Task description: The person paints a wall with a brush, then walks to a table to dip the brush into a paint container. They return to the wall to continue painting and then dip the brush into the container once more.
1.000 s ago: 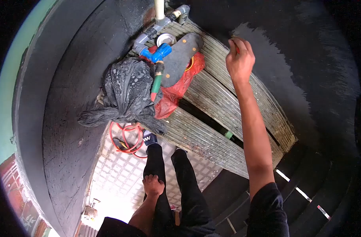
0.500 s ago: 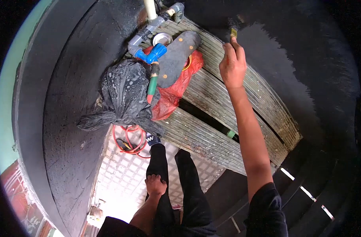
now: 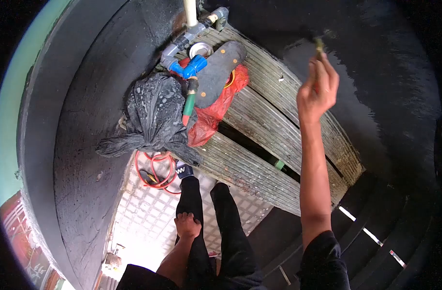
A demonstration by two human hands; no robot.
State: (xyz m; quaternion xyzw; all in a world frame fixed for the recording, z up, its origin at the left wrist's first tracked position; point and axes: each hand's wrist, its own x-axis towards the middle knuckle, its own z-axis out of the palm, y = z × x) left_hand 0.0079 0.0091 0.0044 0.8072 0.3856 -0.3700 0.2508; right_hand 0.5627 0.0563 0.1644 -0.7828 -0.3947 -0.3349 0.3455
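Note:
My right hand (image 3: 317,92) grips a small paintbrush (image 3: 319,44) by its handle, the fingers pinched around it. The brush tip is at the dark wall (image 3: 346,77), where a greyer patch lies beside blacker, wet-looking paint. My left hand (image 3: 188,225) rests on one of my trouser legs (image 3: 190,195), fingers laid over it and holding nothing. Between the right forearm and the black plastic bag (image 3: 155,108) runs a weathered bench of ribbed planks (image 3: 259,116).
On the planks lie a grey flat piece with round spots (image 3: 218,72), a red plastic bag (image 3: 209,121) and a round tin (image 3: 200,50). Grey and blue pipework (image 3: 184,67) crosses the upper left. A coiled red hose (image 3: 153,179) lies on the tiled floor (image 3: 148,208).
My right hand and the paintbrush have moved rightward and slightly down along the dark wall. My left hand stays on the leg. The view has shifted slightly.

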